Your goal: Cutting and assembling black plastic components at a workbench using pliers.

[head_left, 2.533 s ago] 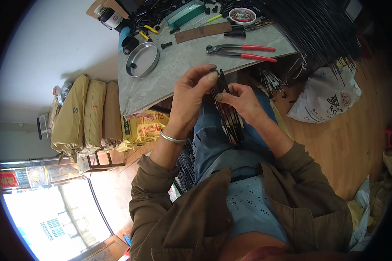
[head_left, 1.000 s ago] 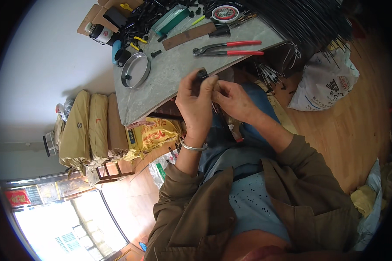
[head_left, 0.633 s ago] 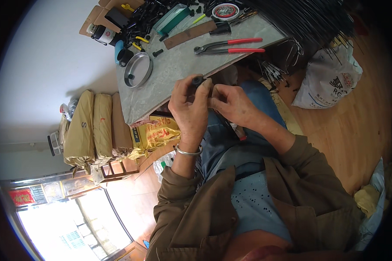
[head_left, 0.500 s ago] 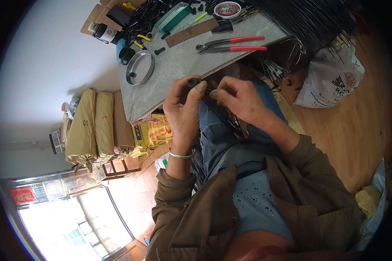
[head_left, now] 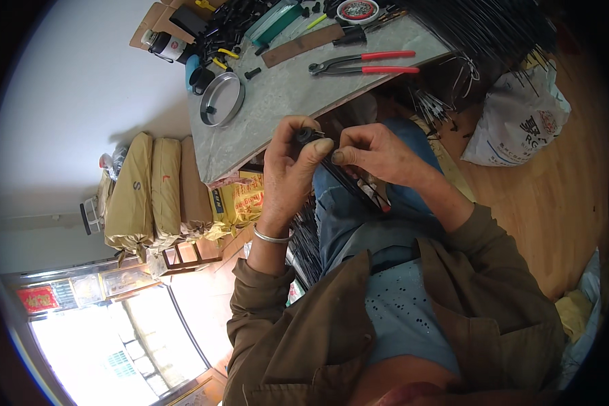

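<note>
Our left hand [head_left: 287, 169] pinched the black cap [head_left: 306, 135]; our right hand [head_left: 375, 152] gripped the thin rods [head_left: 355, 186] over our lap. Light, springy, probably slippery: best held near the cap.

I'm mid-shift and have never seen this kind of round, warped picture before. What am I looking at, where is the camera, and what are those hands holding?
There is no machine here, only a person's two bare hands. The single picture comes from a wide fisheye camera on the person's head looking down, so straight edges bend. The left hand pinches a small black cap at the top of a bundle of thin black rods, which the right hand grips too; the bundle runs down over the lap. On the grey table ahead lie red-handled pincers, a round metal tin, a brown strip and small black parts. A white sack sits on the wooden floor.
</note>
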Tool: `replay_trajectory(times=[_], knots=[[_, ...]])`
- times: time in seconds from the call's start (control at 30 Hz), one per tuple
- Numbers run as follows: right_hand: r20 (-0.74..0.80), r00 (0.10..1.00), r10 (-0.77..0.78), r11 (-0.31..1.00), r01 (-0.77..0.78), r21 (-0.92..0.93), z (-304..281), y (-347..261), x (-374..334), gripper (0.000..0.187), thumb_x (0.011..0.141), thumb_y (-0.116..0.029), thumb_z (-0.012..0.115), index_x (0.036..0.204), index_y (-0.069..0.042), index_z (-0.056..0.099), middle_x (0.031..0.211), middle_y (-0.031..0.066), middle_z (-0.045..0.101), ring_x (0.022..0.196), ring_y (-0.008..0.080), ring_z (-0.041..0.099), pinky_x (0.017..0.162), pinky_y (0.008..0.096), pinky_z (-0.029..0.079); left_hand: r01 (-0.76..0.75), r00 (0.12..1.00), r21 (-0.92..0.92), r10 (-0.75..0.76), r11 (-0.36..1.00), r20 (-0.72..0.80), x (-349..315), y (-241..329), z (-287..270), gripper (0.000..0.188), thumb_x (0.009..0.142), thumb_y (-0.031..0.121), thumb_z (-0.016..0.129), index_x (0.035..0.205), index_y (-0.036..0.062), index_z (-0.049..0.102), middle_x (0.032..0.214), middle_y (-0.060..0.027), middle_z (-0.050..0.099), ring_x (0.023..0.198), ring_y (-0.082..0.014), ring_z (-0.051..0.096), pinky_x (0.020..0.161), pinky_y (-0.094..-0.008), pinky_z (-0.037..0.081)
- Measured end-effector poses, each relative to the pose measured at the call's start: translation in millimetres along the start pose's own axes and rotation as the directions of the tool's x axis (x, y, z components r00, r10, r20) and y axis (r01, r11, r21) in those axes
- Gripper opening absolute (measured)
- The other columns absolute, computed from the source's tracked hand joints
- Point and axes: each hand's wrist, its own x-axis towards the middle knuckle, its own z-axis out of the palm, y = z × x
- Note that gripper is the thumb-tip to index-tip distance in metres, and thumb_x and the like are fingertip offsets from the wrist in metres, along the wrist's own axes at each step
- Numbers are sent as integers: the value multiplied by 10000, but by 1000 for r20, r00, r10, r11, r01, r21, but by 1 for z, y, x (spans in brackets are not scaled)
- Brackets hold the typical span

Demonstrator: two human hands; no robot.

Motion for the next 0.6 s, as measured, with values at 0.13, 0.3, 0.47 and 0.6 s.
replay_trajectory(times=[0.13, 0.3, 0.47, 0.6], knots=[[-4, 1000, 10, 1000, -10, 25, 3, 1, -1, 262, 854, -198, 669, 699, -19, 557, 589, -24, 499, 545, 47, 428, 479, 230, 346, -120, 988, 103, 109, 987, 109, 5, -7, -6, 199, 878, 197, 616, 972, 35, 548, 875, 5, 505, 826, -90, 477, 773, -222, 398], [-69, 997, -42, 978, 27, -205, 3, -10, -1, 232, 836, -186, 685, 764, 14, 591, 617, -5, 532, 590, 56, 463, 525, 242, 398, -203, 977, 34, 200, 979, 73, 7, -20, -2, 246, 931, 266, 546, 965, 21, 543, 920, -35, 528, 874, -113, 484, 807, -248, 396], [-210, 967, -142, 963, 85, -257, 5, -33, -4, 117, 841, -94, 660, 836, 10, 607, 705, 15, 583, 646, 57, 522, 564, 215, 427, -7, 999, -171, -2, 985, -48, 2, -21, 13, 282, 965, 298, 492, 966, 19, 530, 952, -57, 535, 913, -124, 481, 831, -260, 390], [-221, 899, -378, 838, 231, -494, 13, -26, 3, 122, 825, -77, 667, 860, 22, 605, 754, 39, 601, 674, 72, 533, 585, 236, 446, -131, 983, -115, 114, 985, -142, 5, -35, 18, 312, 988, 322, 437, 978, 20, 514, 941, -58, 541, 891, -126, 487, 824, -261, 397]])
